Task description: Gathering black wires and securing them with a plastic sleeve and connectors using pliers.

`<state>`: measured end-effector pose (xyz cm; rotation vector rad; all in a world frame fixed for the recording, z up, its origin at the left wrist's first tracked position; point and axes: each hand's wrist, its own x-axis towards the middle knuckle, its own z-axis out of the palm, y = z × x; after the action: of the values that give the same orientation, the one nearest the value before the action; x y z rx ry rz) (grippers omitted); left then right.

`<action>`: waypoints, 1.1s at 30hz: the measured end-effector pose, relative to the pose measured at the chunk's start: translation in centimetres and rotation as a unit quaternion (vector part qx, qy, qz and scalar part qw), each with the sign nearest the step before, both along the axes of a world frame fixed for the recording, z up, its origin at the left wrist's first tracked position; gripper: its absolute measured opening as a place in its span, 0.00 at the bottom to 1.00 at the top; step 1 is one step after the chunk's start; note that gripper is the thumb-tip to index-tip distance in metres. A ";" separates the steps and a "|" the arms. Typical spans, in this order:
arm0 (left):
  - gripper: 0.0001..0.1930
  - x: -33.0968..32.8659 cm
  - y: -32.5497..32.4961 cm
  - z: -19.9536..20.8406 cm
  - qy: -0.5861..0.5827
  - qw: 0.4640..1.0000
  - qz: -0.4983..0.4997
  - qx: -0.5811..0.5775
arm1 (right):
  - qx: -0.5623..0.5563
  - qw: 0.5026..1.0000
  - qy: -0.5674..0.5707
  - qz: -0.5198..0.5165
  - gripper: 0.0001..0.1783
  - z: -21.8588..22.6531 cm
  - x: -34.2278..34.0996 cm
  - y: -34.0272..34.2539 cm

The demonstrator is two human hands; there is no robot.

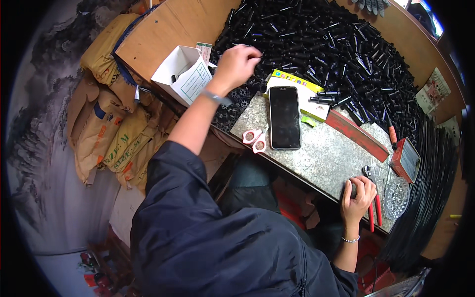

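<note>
Wood-panelled sides (pixel 183 27) fence in a grey speckled worktop (pixel 321 153), and brown and yellow sacks (pixel 118 123) are stacked off to the left. Across the far part spreads a deep heap of black tube-like pieces (pixel 307 42), many with shiny metal ends. The left hand (pixel 239 64) reaches to the near left edge of this heap, its grip drawn narrow with thumb and fingertips close together; whether a piece sits between them I cannot tell. Beside that wrist stands an open white box (pixel 182 74) with something dark inside. The right hand (pixel 358 195) rests at the worktop's near edge, its grip loosely curled, and I cannot tell whether anything is under the fingers. Just to its right are pliers (pixel 379 210) with red handles, then a clear plastic bag (pixel 397 198) of small pieces. Between the hands lie a dark-screened phone (pixel 285 121), partly over a yellow-and-white box (pixel 316 102), and pink-handled scissors (pixel 259 145). Farther right come a long red bar (pixel 358 136), an orange-handled tool (pixel 393 134), a red-sided box (pixel 405 161) and a bundle of thin black rods (pixel 430 178).
</note>
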<state>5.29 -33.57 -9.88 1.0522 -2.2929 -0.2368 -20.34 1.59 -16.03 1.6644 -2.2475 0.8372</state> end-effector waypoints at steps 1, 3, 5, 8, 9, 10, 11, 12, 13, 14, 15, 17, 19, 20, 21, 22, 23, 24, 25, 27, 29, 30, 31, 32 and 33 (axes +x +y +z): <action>0.12 2.2 0.2 -0.6 -0.012 1.000 0.007 -0.009 | 0.000 1.000 -0.002 0.004 0.05 0.0 0.1 -0.1; 0.17 4.8 1.4 -3.2 -0.044 0.989 0.038 -0.138 | -0.002 1.000 -0.004 0.012 0.05 0.1 0.3 -0.3; 0.16 3.6 6.1 -2.0 -0.007 0.999 -0.007 -0.053 | -0.002 1.000 0.004 0.006 0.05 -0.1 -0.1 -0.3; 0.35 2.9 14.2 -3.1 -0.113 0.990 -0.054 0.059 | 0.003 1.000 0.003 0.002 0.06 -0.1 0.1 -0.2; 0.36 2.9 15.8 -4.1 -0.124 0.988 -0.071 0.065 | 0.000 1.000 0.006 0.002 0.06 -0.2 0.0 -0.1; 0.36 2.8 16.7 -5.0 -0.109 0.992 -0.060 0.031 | -0.003 1.000 0.007 0.004 0.05 -0.3 0.0 -0.1; 0.37 3.0 16.9 -5.3 -0.107 0.992 -0.060 0.041 | -0.006 1.000 0.007 0.007 0.05 -0.3 0.1 -0.2; 0.37 3.0 17.0 -5.3 -0.104 0.992 -0.060 0.050 | -0.006 1.000 0.006 0.008 0.05 -0.2 0.1 -0.2; 0.37 3.0 17.1 -5.8 -0.104 0.992 -0.057 0.046 | -0.006 1.000 0.005 0.009 0.05 -0.2 0.1 -0.2; 0.36 3.0 17.1 -6.4 -0.084 0.993 -0.068 0.037 | -0.010 1.000 0.006 0.012 0.05 -0.1 0.2 -0.1; 0.35 3.0 17.1 -6.5 -0.064 0.994 -0.079 0.026 | -0.010 1.000 0.004 0.011 0.05 -0.1 0.2 -0.1; 0.35 3.5 17.2 -6.1 -0.044 0.994 -0.099 0.035 | -0.008 1.000 0.002 0.010 0.06 -0.3 0.2 0.1; 0.28 4.1 17.0 -6.1 -0.002 0.989 -0.125 0.078 | -0.011 1.000 -0.002 0.010 0.06 -0.4 0.1 0.1; 0.28 4.5 16.8 -5.8 -0.003 0.990 -0.124 0.074 | -0.007 1.000 -0.007 0.010 0.06 -0.4 0.1 0.1; 0.25 5.1 16.8 -5.1 0.011 0.987 -0.119 0.106 | -0.008 1.000 -0.006 0.008 0.06 -0.2 0.2 0.2; 0.21 5.6 16.8 -4.4 0.025 0.983 -0.115 0.138 | -0.014 1.000 -0.003 0.009 0.06 -0.1 0.2 0.3; 0.16 6.0 16.9 -3.5 0.097 0.972 -0.089 0.193 | -0.014 1.000 0.000 0.008 0.06 0.0 0.2 0.5; 0.13 6.2 15.9 -1.9 0.079 0.981 -0.089 0.151 | -0.010 1.000 0.001 0.003 0.06 0.0 0.1 0.5; 0.12 6.0 14.5 -0.6 0.110 0.984 -0.088 0.106 | -0.013 1.000 0.003 0.001 0.06 0.0 0.1 0.3; 0.10 5.0 11.3 1.9 0.157 0.985 -0.058 0.040 | -0.011 1.000 -0.004 0.002 0.06 0.1 0.3 0.1; 0.09 3.2 6.5 3.7 0.172 0.985 0.012 -0.018 | -0.012 1.000 -0.007 0.003 0.05 0.2 0.3 0.0; 0.10 2.2 3.4 4.3 0.173 0.982 0.050 -0.051 | -0.010 1.000 -0.005 0.000 0.05 0.1 0.2 0.1; 0.10 1.7 0.2 4.9 0.179 0.973 0.066 -0.128 | -0.013 1.000 -0.008 0.005 0.05 0.1 0.2 0.0; 0.10 1.2 -3.2 4.5 0.188 0.958 0.078 -0.200 | -0.013 1.000 -0.006 0.003 0.05 0.0 0.2 -0.1; 0.11 1.4 -6.4 4.0 0.133 0.951 0.117 -0.253 | -0.015 1.000 -0.011 0.008 0.05 0.0 0.2 -0.2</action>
<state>6.67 -40.00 -5.90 0.9394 -1.8236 0.2785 -20.14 1.42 -16.02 1.6691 -2.2275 0.8930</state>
